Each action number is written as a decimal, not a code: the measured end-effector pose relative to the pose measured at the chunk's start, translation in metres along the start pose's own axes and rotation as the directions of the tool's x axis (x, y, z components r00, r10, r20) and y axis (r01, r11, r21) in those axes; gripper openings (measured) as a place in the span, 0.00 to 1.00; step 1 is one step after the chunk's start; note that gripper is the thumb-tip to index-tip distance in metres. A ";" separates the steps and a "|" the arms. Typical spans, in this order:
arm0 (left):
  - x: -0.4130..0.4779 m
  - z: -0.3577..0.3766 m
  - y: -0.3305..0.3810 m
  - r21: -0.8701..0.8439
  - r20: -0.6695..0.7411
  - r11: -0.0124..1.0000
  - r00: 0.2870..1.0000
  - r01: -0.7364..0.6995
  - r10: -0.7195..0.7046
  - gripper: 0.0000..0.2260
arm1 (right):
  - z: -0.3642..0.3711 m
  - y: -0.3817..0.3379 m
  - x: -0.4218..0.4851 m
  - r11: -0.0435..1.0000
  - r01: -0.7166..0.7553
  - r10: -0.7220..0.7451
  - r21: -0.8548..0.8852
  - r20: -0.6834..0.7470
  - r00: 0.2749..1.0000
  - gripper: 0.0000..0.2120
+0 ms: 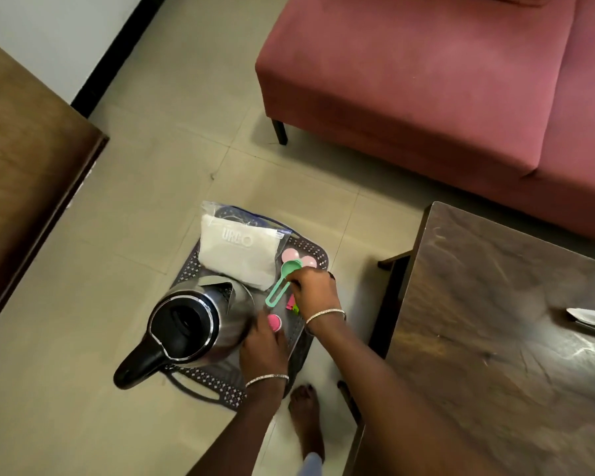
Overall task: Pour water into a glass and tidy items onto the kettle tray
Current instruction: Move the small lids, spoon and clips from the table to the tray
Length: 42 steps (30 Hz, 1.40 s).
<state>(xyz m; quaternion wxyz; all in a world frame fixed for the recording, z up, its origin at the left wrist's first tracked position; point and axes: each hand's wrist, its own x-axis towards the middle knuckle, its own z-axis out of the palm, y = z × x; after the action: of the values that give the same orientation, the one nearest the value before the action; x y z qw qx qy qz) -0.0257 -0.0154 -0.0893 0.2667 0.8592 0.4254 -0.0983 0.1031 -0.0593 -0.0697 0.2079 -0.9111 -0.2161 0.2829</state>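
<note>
Two hands work low over the tray [217,384], which sits on the floor tiles beneath them, so the tidying step looks well advanced. No glass is in view.

The kettle [200,324] stands on the tray just left of the left hand [263,345], lid shut and handle sticking out past the tray edge. A clear bag [241,255] of white material lies beyond both hands. The right hand [315,292] pinches a green measuring spoon [282,280] by its handle, with the bowl pointing away toward two pink spoons [291,254] just beyond it.

The left hand lies against the kettle's side, with a small pink round piece [274,321] at its fingertips. Whether it grips that piece cannot be told.

The green spoon would best be lowered flat beside the pink ones, in the strip between the bag and the tray rim. The wrist should stay clear of the kettle, which looks heavy and easily nudged.

A red sofa [443,80] stands well beyond the hands. A dark wooden table [512,338] crowds the right arm closely and could catch the elbow. Another wooden surface [24,173] lies far to the left, and a bare foot [304,407] rests near the tray, below the hands.
</note>
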 end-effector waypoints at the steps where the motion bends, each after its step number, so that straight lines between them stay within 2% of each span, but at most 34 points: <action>1: 0.000 0.002 -0.004 0.014 0.015 1.000 1.000 0.011 -0.011 0.18 | 0.005 -0.002 0.005 0.999 0.004 -0.003 -0.035 0.016 1.000 0.13; 7: -0.001 0.006 -0.014 -0.024 0.029 0.999 0.999 0.021 -0.021 0.20 | 0.026 -0.001 0.019 0.986 0.019 0.001 -0.167 0.116 0.993 0.12; 15: 0.001 0.008 -0.014 -0.081 0.012 0.997 1.000 0.000 0.001 0.18 | 0.028 -0.002 0.026 0.969 0.080 -0.052 -0.232 0.123 0.991 0.12; 20: 0.002 0.007 -0.007 -0.129 0.013 0.990 0.998 -0.051 0.053 0.12 | 0.021 -0.003 0.018 0.972 0.074 -0.052 -0.222 0.104 0.993 0.11; 23: 0.003 0.008 -0.007 -0.175 -0.008 0.982 0.997 -0.078 0.078 0.12 | 0.015 0.003 0.007 0.988 0.067 -0.066 -0.136 0.014 0.998 0.09; 26: 0.005 0.010 -0.007 -0.203 -0.006 0.975 0.996 -0.087 0.088 0.13 | 0.011 0.015 -0.015 0.996 0.078 -0.070 0.036 -0.181 0.981 0.07; 28: 0.005 0.012 -0.006 -0.193 -0.006 0.976 0.995 -0.101 0.102 0.14 | 0.009 0.026 -0.034 0.989 0.067 -0.024 0.135 -0.300 0.954 0.07; 30: 0.004 0.012 -0.005 -0.177 0.005 0.980 0.996 -0.087 0.089 0.16 | 0.011 0.039 -0.052 0.978 0.034 0.041 0.206 -0.348 0.937 0.07; 33: -0.003 0.011 -0.004 -0.139 0.015 0.990 0.999 -0.036 0.038 0.19 | 0.016 0.057 -0.079 0.957 -0.045 0.147 0.288 -0.345 0.927 0.07; 38: -0.025 -0.001 0.006 -0.124 -0.036 0.990 0.997 0.065 -0.070 0.19 | 0.014 0.075 -0.115 0.940 -0.128 0.218 0.317 -0.269 0.938 0.07; 42: -0.049 -0.009 0.023 -0.164 -0.177 0.986 0.984 -0.005 -0.024 0.14 | 0.002 0.088 -0.133 0.934 -0.114 0.211 0.338 -0.266 0.940 0.07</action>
<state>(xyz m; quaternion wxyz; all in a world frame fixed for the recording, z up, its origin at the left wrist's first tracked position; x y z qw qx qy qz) -0.0389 -0.0552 -0.0540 0.2968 0.8377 0.4582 0.0130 0.0266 -0.1995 -0.0590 0.3574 -0.9127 -0.0568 0.1897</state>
